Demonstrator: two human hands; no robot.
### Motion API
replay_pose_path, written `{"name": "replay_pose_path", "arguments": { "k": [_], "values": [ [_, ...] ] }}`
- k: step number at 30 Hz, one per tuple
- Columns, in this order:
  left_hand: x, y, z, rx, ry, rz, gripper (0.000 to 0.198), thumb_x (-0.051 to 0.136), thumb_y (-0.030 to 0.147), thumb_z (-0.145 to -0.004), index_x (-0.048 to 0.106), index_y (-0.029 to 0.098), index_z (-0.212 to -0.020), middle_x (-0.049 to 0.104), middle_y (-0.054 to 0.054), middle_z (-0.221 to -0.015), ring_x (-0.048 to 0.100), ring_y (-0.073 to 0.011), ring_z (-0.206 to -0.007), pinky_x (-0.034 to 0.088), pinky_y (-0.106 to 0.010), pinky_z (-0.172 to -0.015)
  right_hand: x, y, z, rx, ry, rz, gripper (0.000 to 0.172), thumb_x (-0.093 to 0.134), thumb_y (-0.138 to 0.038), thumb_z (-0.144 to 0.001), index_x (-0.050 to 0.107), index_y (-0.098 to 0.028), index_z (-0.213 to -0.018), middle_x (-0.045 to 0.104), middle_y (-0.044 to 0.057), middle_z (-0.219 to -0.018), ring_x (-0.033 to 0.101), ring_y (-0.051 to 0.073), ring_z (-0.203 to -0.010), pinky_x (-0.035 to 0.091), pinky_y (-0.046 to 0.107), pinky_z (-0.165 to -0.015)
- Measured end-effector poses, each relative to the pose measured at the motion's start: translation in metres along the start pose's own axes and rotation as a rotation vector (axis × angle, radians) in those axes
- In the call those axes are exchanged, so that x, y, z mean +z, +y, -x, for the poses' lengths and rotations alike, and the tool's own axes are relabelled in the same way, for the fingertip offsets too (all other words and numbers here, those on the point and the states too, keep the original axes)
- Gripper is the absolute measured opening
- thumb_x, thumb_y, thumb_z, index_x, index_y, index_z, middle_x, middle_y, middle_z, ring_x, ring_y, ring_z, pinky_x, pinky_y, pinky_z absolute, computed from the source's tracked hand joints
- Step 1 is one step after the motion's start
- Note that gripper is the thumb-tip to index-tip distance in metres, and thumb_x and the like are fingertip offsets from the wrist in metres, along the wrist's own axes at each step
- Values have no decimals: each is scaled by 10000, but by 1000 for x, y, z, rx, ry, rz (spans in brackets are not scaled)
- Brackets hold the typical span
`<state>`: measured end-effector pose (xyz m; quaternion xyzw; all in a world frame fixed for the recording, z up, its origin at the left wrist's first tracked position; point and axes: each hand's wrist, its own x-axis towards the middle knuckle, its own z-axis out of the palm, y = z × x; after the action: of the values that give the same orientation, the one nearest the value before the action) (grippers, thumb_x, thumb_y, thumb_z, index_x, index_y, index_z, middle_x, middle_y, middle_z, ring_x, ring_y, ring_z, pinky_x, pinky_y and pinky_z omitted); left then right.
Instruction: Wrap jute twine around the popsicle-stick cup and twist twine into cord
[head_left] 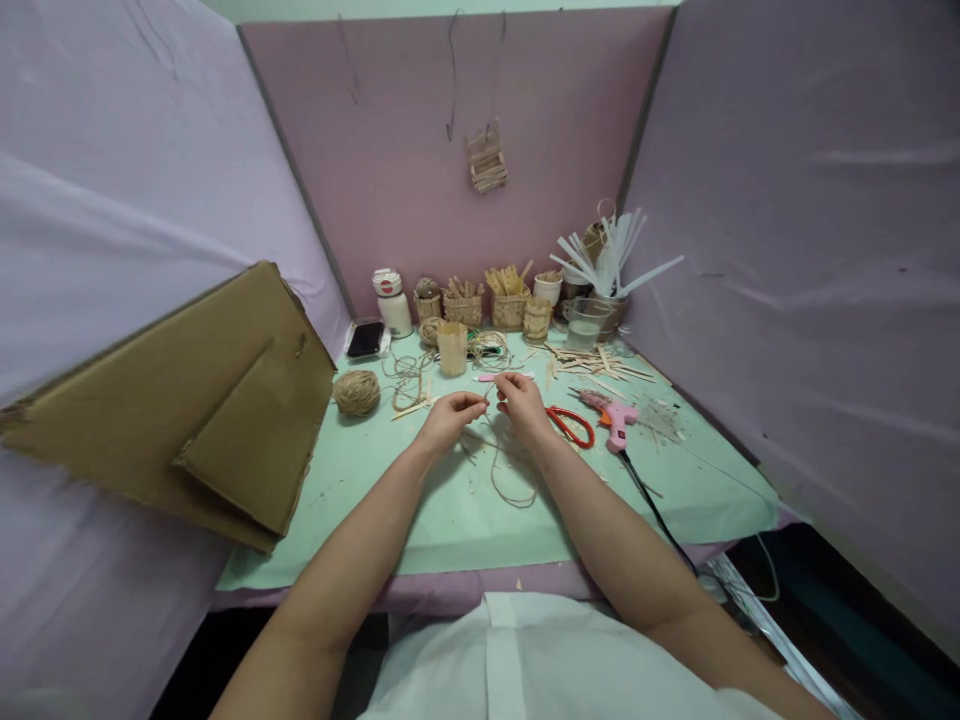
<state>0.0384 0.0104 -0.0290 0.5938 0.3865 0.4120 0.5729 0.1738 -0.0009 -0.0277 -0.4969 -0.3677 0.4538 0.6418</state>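
Both hands are raised a little over the middle of the green table, close together. My left hand [450,418] pinches a thin strand of jute twine [514,500] between thumb and fingertips. My right hand [521,400] is also closed in a pinch on the twine, just right of and slightly above the left. A loop of the twine hangs below them onto the cloth. Red-handled scissors [574,427] lie beside my right hand, which partly hides them. A pink pen-like tool [486,378] lies behind the hands. To the left sits a ball of twine [357,393].
A pink glue gun [619,420] with a black cord lies at right. Thin wooden sticks [600,365] are scattered behind it. A small wooden cup [452,350], a white jar [392,303] and stick-filled baskets [510,308] line the back. Folded cardboard [247,400] leans at left.
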Motion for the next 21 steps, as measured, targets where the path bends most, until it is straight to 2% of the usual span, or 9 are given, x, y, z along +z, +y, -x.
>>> {"name": "replay_pose_path", "arguments": {
  "k": [3, 8, 13, 17, 21],
  "values": [
    [-1, 0, -1, -80, -9, 123, 259, 760, 296, -576, 677, 155, -777, 645, -29, -738, 530, -93, -646, 377, -222, -603, 1, -2, 1, 24, -2, -29, 207, 605, -381, -647, 554, -190, -707, 463, -42, -601, 439, 94, -571, 347, 206, -504],
    [-2, 7, 0, -181, 15, 319, 240, 759, 248, -592, 669, 139, -786, 654, -47, -767, 573, -91, -672, 415, -210, -618, 2, -1, 1, -17, -42, -48, 225, 499, -373, -728, 611, -185, -779, 559, 9, -756, 491, 103, -628, 360, 209, -507],
    [-3, 12, 2, -201, 6, 374, 230, 765, 191, -588, 671, 130, -789, 629, -21, -737, 546, -64, -642, 430, -192, -611, 1, 5, 0, -110, -177, 111, 198, 504, -317, -743, 634, -217, -854, 638, 24, -903, 567, 149, -829, 436, 273, -690],
    [-5, 9, 1, -198, -27, 375, 266, 785, 179, -564, 674, 133, -802, 608, -3, -699, 534, -59, -630, 419, -178, -580, 1, 8, -1, -174, -312, 154, 168, 527, -331, -748, 631, -202, -776, 643, 16, -835, 571, 159, -881, 418, 299, -810],
    [-8, 7, -1, -176, -56, 369, 277, 794, 186, -556, 669, 133, -797, 627, -19, -752, 550, -64, -658, 416, -173, -574, -1, 10, -3, -173, -325, 189, 224, 547, -402, -743, 602, -186, -723, 590, -7, -686, 536, 134, -697, 417, 268, -696]
  ]
}}
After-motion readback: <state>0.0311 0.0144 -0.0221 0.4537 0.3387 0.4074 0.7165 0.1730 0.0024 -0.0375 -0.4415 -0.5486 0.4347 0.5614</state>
